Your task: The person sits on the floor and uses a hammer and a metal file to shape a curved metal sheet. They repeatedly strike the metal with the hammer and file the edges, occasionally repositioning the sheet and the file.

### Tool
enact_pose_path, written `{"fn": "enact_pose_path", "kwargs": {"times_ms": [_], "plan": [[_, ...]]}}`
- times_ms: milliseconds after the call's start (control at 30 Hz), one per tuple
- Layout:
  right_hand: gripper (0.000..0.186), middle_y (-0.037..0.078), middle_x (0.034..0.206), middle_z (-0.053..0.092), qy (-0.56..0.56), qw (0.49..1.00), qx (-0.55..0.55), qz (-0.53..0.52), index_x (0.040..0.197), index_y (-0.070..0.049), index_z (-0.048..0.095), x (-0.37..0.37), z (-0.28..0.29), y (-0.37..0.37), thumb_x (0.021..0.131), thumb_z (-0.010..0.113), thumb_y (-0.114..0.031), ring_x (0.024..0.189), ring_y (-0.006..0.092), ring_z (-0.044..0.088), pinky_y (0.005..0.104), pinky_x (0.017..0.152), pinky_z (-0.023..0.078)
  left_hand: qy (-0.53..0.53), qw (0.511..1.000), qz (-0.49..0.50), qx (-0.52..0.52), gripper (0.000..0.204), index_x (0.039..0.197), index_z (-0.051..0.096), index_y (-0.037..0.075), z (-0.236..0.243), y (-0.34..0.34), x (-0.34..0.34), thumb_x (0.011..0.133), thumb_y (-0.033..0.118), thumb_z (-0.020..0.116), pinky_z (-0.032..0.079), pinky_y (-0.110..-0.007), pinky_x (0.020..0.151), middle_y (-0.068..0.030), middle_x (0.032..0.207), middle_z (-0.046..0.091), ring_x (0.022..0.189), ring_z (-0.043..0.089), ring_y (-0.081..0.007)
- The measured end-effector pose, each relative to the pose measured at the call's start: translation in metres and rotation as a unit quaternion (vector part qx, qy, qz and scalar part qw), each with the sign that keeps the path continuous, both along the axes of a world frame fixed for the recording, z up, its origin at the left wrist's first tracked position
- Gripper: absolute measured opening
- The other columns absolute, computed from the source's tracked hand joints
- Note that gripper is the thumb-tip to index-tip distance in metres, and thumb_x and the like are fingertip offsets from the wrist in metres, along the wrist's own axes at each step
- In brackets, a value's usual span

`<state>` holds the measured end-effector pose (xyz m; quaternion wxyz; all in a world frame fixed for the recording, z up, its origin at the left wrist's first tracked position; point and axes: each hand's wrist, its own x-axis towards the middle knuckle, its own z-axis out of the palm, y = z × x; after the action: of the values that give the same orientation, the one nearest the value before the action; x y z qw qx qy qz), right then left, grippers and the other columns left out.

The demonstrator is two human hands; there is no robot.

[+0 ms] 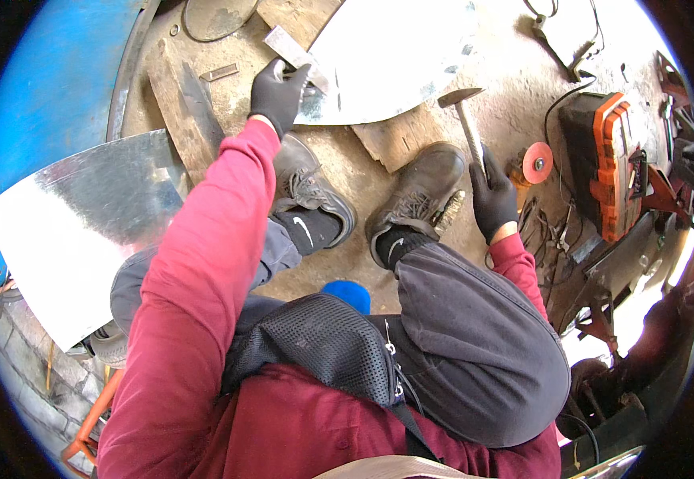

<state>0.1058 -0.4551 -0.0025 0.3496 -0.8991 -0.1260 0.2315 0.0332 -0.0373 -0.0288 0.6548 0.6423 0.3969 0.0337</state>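
Observation:
In a black glove, my left hand (277, 97) is closed around a flat grey metal bar (286, 45), which lies across the left edge of a bright, curved metal sheet (395, 56). The sheet rests partly over a wooden board (399, 137) on the ground. My right hand (494, 195), also gloved, grips a hammer (470, 126) by its handle. The hammer's head points away from me, to the right of the sheet's near edge and apart from it. Both my shoes stand just short of the sheet.
At right are an angle grinder with a red disc (537, 163), a black and orange toolbox (598, 164) and cables. Left lie a wooden plank (177, 104), a small metal piece (220, 73) and another shiny sheet (83, 231), beside a blue panel (59, 80).

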Motion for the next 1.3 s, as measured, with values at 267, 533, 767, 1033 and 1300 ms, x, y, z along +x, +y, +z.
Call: {"fn": "enact_pose_path", "kwargs": {"times_ms": [267,533,767,1033,1300], "plan": [[0.043,0.025,0.117,0.075,-0.032,0.991,-0.121,0.043,0.135,-0.001,0.067,0.054,0.005,-0.007,0.100,0.071,-0.026,0.111,0.0343,0.075,0.0396,0.095,0.055,0.135,0.974,0.053,-0.172,0.029,0.131,0.061,0.003,0.003,-0.076,-0.058,0.104,0.014,0.065,0.061,-0.032,0.076,-0.0079,0.112,0.070,0.089,0.070,-0.0180],[0.046,0.025,0.105,0.075,-0.001,0.996,-0.048,0.082,0.115,0.001,0.071,0.168,-0.072,0.061,0.092,0.074,-0.039,0.097,0.0388,0.073,0.0438,0.090,0.056,0.165,0.931,0.175,-0.275,0.030,0.136,0.058,0.014,-0.005,-0.053,-0.059,0.107,0.019,0.060,0.057,-0.047,0.088,-0.0063,0.126,0.066,0.108,0.067,-0.0243],[0.029,0.008,0.088,0.071,0.191,0.960,0.153,-0.140,0.112,-0.001,0.071,0.162,-0.103,0.135,0.089,0.077,-0.018,0.075,0.0172,0.069,0.0329,0.065,0.060,0.110,0.953,0.176,-0.223,0.031,0.138,0.060,0.015,-0.038,-0.011,-0.048,0.107,0.019,0.060,0.056,-0.047,0.093,-0.0048,0.130,0.068,0.117,0.066,-0.0222],[0.025,0.011,0.090,0.072,0.197,0.957,0.136,-0.163,0.112,0.001,0.066,0.149,-0.097,0.138,0.091,0.074,-0.009,0.071,0.0200,0.071,0.0323,0.062,0.061,0.107,0.967,0.144,-0.178,0.033,0.138,0.062,0.014,-0.059,0.023,-0.035,0.106,0.019,0.061,0.056,-0.042,0.090,-0.0040,0.126,0.071,0.111,0.068,-0.0202],[0.015,0.008,0.084,0.072,0.326,0.925,0.125,-0.152,0.104,-0.005,0.065,0.076,-0.076,0.107,0.091,0.074,-0.008,0.065,0.0168,0.067,0.0305,0.057,0.053,0.126,0.975,0.132,-0.123,0.035,0.142,0.061,0.019,-0.054,0.058,-0.017,0.108,0.027,0.060,0.048,-0.039,0.093,-0.0009,0.131,0.069,0.113,0.065,-0.0188]]}}
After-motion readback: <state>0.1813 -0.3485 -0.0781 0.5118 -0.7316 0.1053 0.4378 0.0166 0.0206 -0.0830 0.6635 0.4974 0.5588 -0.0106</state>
